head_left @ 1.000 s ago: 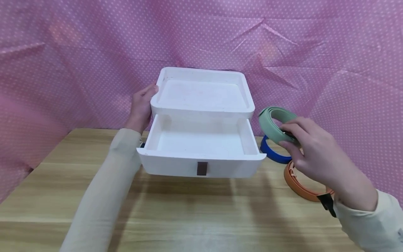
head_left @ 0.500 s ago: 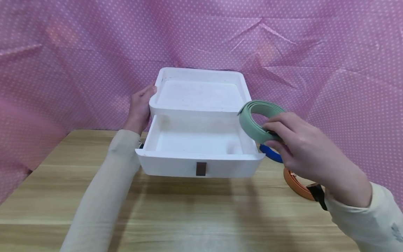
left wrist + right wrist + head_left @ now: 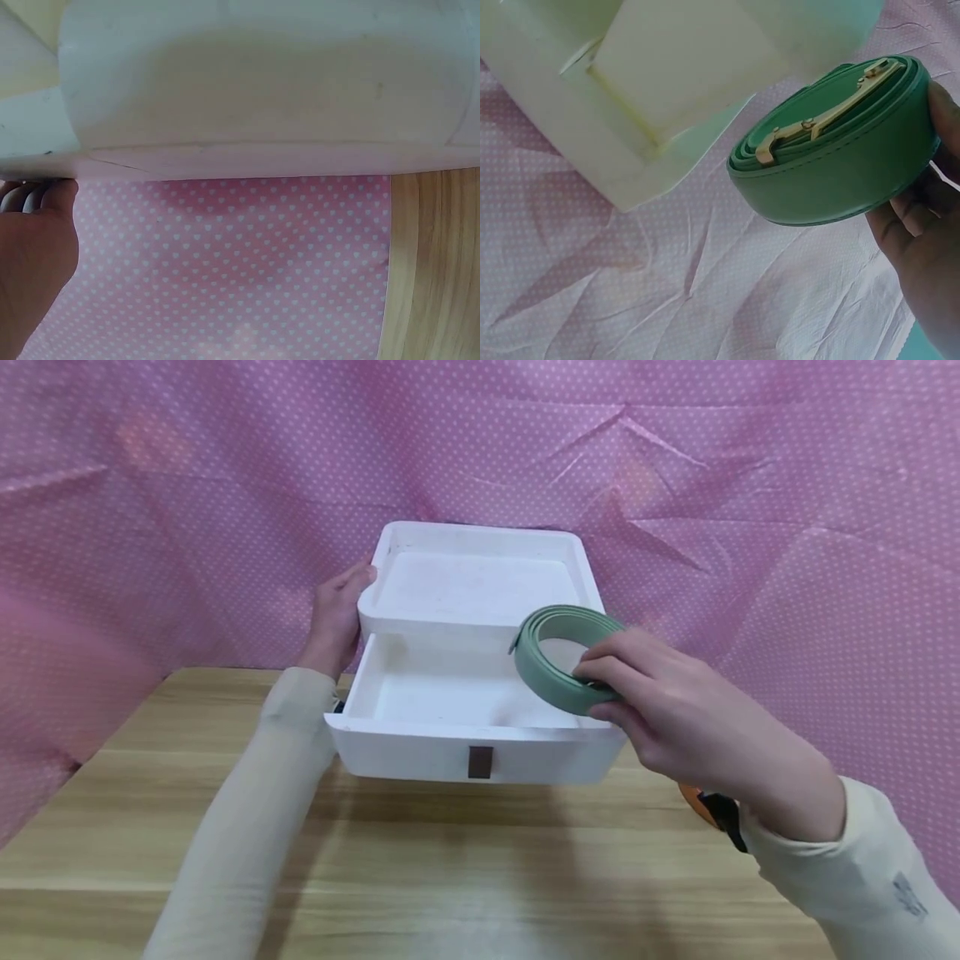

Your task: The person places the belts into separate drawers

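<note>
My left hand [image 3: 335,620] grips the left side of a white storage box [image 3: 480,581] with a tray-like recessed top. In the left wrist view, curled fingertips [image 3: 60,196] meet the edge of the box's white wall [image 3: 262,97]. The box's drawer [image 3: 480,756], bare inside with a brown pull tab [image 3: 481,762], is pulled out towards me. My right hand [image 3: 667,706] pinches a coiled green belt [image 3: 551,681] at its near right side, over the right part of the drawer. A gold-coloured buckle [image 3: 825,120] shows inside the coil in the right wrist view.
An orange coiled belt [image 3: 697,804] lies on the wooden table [image 3: 450,877], mostly hidden behind my right wrist. Pink dotted cloth [image 3: 480,443] hangs close behind the box and along both sides.
My right hand has carried the green belt leftwards, from beside the box to over the open drawer. The blue belt has become hidden behind that hand. My left hand and the box hold almost still.
</note>
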The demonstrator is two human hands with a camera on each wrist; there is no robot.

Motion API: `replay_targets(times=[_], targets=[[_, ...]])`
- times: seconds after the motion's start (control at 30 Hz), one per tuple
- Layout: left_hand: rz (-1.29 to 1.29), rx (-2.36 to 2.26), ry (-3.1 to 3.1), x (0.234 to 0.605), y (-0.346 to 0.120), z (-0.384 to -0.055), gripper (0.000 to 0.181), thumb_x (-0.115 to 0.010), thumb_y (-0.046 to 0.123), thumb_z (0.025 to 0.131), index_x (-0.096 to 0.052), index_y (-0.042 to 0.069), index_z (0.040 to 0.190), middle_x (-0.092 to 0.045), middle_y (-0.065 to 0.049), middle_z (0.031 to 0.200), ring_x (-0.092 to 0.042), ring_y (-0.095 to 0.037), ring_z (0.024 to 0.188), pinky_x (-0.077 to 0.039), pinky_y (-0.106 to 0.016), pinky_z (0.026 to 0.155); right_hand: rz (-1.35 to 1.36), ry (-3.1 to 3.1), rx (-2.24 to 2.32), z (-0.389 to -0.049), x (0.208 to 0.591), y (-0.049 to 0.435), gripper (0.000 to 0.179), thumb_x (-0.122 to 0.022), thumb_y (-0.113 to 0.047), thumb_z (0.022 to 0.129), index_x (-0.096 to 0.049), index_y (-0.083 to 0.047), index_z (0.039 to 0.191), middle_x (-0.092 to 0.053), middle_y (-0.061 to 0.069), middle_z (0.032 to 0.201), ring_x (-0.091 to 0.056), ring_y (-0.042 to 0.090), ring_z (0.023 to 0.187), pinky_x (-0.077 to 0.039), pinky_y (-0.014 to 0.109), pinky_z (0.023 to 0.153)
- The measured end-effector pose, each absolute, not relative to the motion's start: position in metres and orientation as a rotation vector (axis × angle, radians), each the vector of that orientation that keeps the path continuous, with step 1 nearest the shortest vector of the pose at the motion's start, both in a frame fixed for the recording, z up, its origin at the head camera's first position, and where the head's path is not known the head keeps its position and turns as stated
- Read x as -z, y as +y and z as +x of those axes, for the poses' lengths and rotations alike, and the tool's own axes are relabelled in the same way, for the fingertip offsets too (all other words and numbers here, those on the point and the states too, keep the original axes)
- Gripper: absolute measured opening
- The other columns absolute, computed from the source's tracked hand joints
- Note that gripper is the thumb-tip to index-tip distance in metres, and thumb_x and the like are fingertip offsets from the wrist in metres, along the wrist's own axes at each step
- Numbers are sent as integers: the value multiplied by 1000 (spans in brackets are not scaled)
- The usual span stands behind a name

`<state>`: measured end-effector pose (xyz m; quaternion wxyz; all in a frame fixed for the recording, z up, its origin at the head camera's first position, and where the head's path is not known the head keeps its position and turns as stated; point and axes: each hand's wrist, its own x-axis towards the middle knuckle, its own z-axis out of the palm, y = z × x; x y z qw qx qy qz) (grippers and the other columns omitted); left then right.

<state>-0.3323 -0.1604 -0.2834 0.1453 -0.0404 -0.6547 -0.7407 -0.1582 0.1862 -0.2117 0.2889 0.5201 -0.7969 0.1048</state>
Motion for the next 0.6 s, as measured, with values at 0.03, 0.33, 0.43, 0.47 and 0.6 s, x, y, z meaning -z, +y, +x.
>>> replay_targets(times=[0.03,0.33,0.43,0.47,0.6], targets=[[-111,2132,-1892,283,-161,-332,44,-60,35,97,-58,16,137,-52,2,144,-57,-23,122,-55,-30,89,1398,-2139,-283,-158,211,185,35,-49,-28,104,-63,3,112,-61,6,108,-57,24,99,-50,37,86],[-123,2131,-1891,283,-162,-329,45,-60,35,98,-57,14,138,-50,2,146,-54,-22,126,-53,-29,92,1446,-2210,-300,-160,216,169,31,-75,0,82,-63,-1,110,-60,3,110,-57,21,104,-51,36,87],[-122,2134,-1880,282,-163,-329,45,-60,34,98,-57,13,138,-50,1,145,-55,-23,125,-53,-29,92,1470,-2218,-311,-162,219,164,30,-75,-1,82,-63,-1,110,-60,3,110,-57,20,103,-52,35,85],[-117,2141,-1877,282,-162,-330,45,-61,34,97,-57,14,137,-51,0,144,-55,-23,124,-54,-30,91,1475,-2219,-315,-164,220,162,30,-75,-1,82,-63,-1,110,-60,3,110,-58,20,102,-53,35,83],[-112,2138,-1887,283,-161,-331,44,-60,35,97,-58,16,137,-53,-1,143,-57,-24,122,-54,-30,90,1478,-2242,-318,-170,224,158,31,-76,-1,82,-63,0,111,-60,5,109,-58,20,99,-53,35,80]])
